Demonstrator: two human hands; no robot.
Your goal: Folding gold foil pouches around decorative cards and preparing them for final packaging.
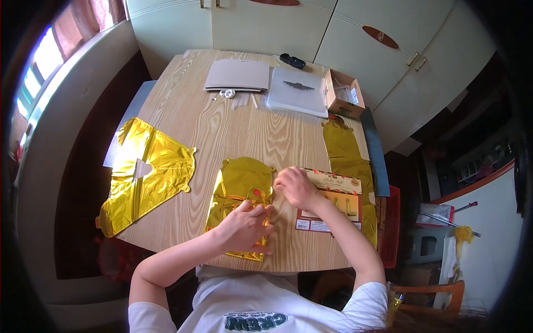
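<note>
A gold foil balloon (242,173), flat and folded, lies in front of me with creases in its lower half and a small red spot near its middle. My left hand (244,226) rests on that lower half, fingers somewhat apart against the foil. Just off the balloon's upper right edge, my right hand (297,188) has its fingers curled together. Whatever they may pinch is hidden. Beneath my right wrist is a printed packaging card (333,183) with gold letter shapes pictured on it. Another flat gold foil balloon (161,166) lies spread at the left edge.
More gold foil (347,144) lies along the right edge, beyond the card. At the back are grey boards (237,74), white rings (227,94), a clear plastic sheet stack (294,100), a black object (292,61) and an open cardboard box (345,104). A wooden chair (433,297) stands lower right.
</note>
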